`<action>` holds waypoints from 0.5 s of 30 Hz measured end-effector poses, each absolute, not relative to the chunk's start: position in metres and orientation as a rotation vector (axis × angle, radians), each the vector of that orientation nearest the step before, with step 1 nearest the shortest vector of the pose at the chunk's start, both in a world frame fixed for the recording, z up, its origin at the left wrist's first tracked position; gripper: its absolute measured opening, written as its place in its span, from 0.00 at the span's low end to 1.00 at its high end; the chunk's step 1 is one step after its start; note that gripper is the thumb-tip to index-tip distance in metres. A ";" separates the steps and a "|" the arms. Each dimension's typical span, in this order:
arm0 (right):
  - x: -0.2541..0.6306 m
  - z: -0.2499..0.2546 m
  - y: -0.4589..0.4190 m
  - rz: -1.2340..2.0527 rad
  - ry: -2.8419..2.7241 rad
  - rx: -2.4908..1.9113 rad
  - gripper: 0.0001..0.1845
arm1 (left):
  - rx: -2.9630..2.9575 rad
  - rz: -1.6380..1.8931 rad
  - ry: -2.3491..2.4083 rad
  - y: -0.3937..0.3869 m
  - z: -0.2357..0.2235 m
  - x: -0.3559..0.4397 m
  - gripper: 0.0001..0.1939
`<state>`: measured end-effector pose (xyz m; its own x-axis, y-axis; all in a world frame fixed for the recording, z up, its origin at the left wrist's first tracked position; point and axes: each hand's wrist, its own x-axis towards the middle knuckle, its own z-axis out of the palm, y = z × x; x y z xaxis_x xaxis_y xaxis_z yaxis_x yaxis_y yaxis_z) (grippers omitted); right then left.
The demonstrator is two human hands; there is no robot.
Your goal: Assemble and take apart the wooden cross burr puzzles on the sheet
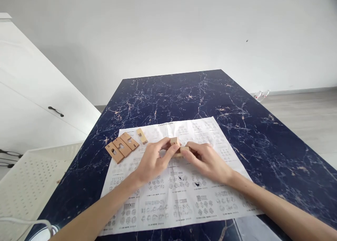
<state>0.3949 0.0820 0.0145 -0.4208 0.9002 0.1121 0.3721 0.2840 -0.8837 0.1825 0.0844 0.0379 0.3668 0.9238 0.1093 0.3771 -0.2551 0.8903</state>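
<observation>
In the head view, my left hand (154, 158) pinches a pale wooden puzzle piece (174, 140) between thumb and fingers. Close beside it, my right hand (206, 160) grips another light wooden piece (185, 148). The two pieces meet just above the paper, and my fingers hide part of where they join. Left of my hands, notched wooden pieces (122, 147) with dark numbers lie side by side. One paler notched piece (142, 136) lies apart, between that row and my left hand.
A creased instruction sheet (155, 218) printed with small diagrams lies under my hands on the dark blue marbled table (168, 97). A perforated cream chair (34, 167) stands at the left, with a white cabinet (39, 83) behind. A white cable (26, 220) crosses the lower left corner.
</observation>
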 end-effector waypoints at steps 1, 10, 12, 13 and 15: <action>0.395 0.014 0.081 1.045 -1.974 -1.093 0.25 | 1.770 0.816 1.148 0.085 0.039 0.181 0.19; 0.398 0.015 0.071 0.599 -2.252 -0.702 0.12 | 1.602 0.631 1.145 0.096 0.061 0.170 0.24; 0.399 0.016 0.070 0.555 -2.244 -0.653 0.11 | 1.615 0.694 1.182 0.099 0.066 0.168 0.25; 0.399 0.017 0.070 0.537 -2.231 -0.632 0.11 | 1.624 0.724 1.215 0.101 0.068 0.167 0.26; 0.400 0.019 0.069 0.510 -2.197 -0.629 0.10 | 1.660 0.775 1.321 0.106 0.070 0.161 0.25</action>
